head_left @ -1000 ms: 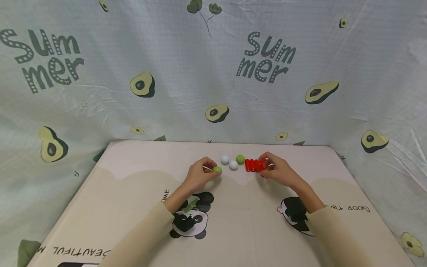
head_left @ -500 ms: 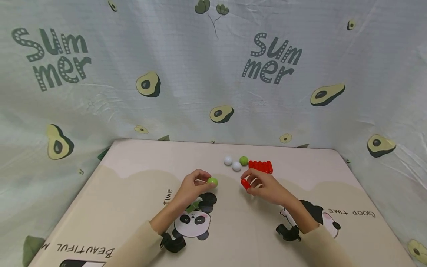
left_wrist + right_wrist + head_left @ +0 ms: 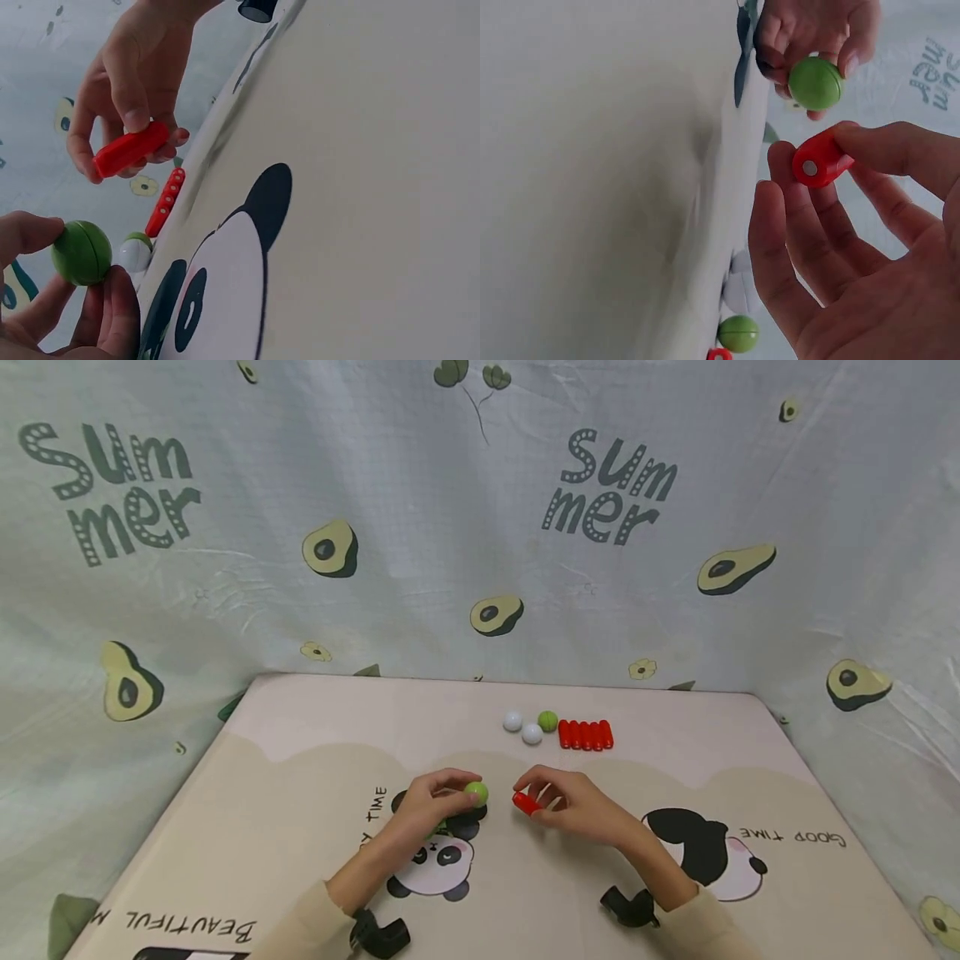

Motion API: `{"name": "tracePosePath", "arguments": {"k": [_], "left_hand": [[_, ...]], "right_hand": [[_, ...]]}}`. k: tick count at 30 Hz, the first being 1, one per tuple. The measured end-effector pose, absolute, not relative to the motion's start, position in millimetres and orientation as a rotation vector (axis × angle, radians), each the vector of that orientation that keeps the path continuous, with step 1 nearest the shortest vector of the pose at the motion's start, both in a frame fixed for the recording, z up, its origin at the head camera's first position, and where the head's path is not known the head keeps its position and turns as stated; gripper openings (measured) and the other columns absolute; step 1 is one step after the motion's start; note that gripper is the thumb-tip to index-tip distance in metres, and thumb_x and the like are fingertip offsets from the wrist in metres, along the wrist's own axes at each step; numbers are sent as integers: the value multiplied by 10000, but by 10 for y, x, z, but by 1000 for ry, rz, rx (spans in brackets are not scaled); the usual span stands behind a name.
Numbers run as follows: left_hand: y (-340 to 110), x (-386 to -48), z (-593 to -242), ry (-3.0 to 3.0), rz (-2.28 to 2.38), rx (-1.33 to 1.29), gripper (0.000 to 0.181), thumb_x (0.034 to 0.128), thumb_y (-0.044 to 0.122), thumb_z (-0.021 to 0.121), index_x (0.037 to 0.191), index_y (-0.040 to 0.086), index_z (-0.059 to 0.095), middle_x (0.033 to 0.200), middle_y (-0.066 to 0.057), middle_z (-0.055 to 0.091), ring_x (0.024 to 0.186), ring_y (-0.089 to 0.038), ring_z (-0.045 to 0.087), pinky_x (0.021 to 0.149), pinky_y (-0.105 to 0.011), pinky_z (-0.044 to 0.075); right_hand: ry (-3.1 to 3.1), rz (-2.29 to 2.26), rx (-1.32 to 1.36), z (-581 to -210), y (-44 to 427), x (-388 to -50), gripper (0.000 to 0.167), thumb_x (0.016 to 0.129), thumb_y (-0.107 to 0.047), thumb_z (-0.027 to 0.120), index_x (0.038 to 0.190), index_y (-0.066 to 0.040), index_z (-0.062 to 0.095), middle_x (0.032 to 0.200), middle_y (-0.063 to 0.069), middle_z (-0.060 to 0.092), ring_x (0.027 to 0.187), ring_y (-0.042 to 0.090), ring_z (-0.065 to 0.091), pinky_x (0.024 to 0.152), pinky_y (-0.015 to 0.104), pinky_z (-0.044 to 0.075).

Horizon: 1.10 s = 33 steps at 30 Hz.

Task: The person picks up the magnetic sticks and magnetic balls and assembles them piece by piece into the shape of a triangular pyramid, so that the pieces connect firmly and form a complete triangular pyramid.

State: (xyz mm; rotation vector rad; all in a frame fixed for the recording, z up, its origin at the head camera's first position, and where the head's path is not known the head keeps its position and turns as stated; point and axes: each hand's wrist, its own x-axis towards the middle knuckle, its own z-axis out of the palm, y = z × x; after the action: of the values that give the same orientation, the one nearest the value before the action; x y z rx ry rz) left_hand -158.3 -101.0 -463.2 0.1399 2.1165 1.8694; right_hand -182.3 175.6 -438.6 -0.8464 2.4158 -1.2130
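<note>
Thumb and fingers of my left hand (image 3: 431,806) pinch a green ball (image 3: 477,793), which has a seam around it in the left wrist view (image 3: 81,253). A short red rod (image 3: 527,803) is held between the thumb and fingers of my right hand (image 3: 577,806). In the right wrist view a silver disc shows on the end of this red rod (image 3: 823,157). Both hands are above the table, facing each other, with a small gap between ball and rod. Farther back lie two white balls (image 3: 532,733), another green ball (image 3: 547,721) and a row of several red rods (image 3: 586,735).
The table (image 3: 315,835) has a pale cover printed with pandas and lettering. Behind it hangs a curtain (image 3: 420,543) with avocado prints. Black wrist devices (image 3: 628,907) sit under both forearms.
My right hand has taken a red rod from the row and brought it left and nearer to me. My left hand has drawn the green ball nearer too, slightly to the left.
</note>
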Motion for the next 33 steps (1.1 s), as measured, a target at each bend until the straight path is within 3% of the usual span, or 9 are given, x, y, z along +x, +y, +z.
{"name": "tracePosePath", "arguments": {"k": [10, 17, 24, 33], "left_hand": [[-1031, -1578, -4698, 2040, 1906, 188, 403, 947, 235, 730, 1293, 52, 633, 1180, -83, 690, 975, -150, 666, 875, -209, 533], [-1065, -1608, -4721, 1996, 1921, 249, 465, 915, 166, 768, 1308, -14, 598, 1137, -68, 687, 955, -104, 696, 858, -198, 544], [-1070, -1606, -4721, 1965, 1880, 260, 471, 920, 191, 776, 1349, 38, 653, 1223, -92, 742, 1019, -99, 715, 903, -198, 546], [-1059, -1596, -4733, 1956, 1879, 291, 448, 914, 188, 791, 1310, 17, 671, 1128, -71, 770, 987, -121, 724, 888, -221, 563]], "right_hand": [[2373, -1195, -834, -4404, 1664, -1825, 299, 921, -88, 714, 1197, -183, 649, 1057, 1, 691, 936, 130, 642, 832, 226, 577], [2354, -1202, -854, -4423, 1638, -1850, 265, 918, -87, 708, 1171, -162, 680, 1077, 35, 699, 948, 143, 632, 834, 230, 572], [2323, -1205, -873, -4366, 1633, -1839, 228, 935, -116, 705, 1154, -176, 685, 1082, 7, 709, 969, 128, 637, 851, 241, 579], [2301, -1203, -871, -4319, 1628, -1838, 235, 933, -101, 694, 1147, -197, 693, 1072, -29, 708, 961, 125, 641, 853, 254, 582]]}}
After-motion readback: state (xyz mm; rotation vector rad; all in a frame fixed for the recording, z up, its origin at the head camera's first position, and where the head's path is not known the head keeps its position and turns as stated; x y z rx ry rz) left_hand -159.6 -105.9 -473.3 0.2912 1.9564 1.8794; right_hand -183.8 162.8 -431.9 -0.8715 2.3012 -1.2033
